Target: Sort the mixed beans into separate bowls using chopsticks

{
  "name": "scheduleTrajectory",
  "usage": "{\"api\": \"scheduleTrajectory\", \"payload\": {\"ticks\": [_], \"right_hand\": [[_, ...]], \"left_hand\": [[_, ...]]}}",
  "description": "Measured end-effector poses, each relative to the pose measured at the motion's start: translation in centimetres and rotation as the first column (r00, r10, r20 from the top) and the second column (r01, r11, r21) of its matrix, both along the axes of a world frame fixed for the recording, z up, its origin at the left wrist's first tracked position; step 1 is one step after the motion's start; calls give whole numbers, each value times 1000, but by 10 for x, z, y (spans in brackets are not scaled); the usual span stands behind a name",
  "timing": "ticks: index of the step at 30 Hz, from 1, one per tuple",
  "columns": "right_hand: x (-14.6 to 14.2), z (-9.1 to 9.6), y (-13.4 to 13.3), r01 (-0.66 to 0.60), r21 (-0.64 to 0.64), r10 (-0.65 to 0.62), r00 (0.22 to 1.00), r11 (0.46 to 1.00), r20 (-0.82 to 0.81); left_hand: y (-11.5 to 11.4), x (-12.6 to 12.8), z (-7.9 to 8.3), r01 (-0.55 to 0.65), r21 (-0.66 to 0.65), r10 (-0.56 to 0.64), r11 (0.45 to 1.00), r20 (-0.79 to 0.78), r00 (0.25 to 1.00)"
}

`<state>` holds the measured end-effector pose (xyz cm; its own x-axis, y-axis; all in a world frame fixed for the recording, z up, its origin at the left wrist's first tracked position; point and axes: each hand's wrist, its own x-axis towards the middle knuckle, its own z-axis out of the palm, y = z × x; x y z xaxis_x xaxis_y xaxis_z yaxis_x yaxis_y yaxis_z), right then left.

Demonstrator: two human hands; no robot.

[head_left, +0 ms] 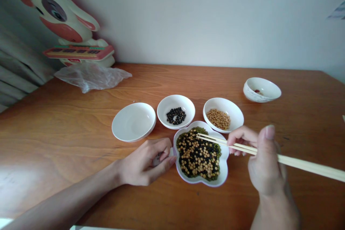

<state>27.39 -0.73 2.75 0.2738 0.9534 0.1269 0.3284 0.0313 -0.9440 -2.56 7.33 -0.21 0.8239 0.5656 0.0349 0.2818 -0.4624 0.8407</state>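
Though in grip (266, 174), chopsticks (299, 164) partly offscreen

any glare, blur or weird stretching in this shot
Head view: pale glare washes out the wooden table at lower left; head view: the cow toy leans toward the upper-left corner, probably wide-angle distortion; head view: fine detail looks soft, yet the dark and tan beans remain distinguishable.
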Motion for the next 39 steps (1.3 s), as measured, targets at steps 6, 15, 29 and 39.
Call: {"api": "scheduleTrajectory", "payload": {"ticks": [6, 15, 29, 39], "right_hand": [[-8, 4, -1, 1, -25, -1, 1000, 1000, -16], [-9, 2, 1, -16, -20, 16, 1000, 1000, -23], [-2, 1, 1, -28, -1, 28, 1000, 1000, -8], [-7, 5, 0, 30, -38, -32, 997, 999, -71]], "left_hand": [[2, 1, 5, 33, 42, -33, 999, -6, 999], [3, -2, 2, 60, 40, -59, 997, -31, 998], [3, 0, 7, 43, 7, -43, 999, -47, 998], [3, -1, 6, 62, 39, -60, 997, -55, 997]]}}
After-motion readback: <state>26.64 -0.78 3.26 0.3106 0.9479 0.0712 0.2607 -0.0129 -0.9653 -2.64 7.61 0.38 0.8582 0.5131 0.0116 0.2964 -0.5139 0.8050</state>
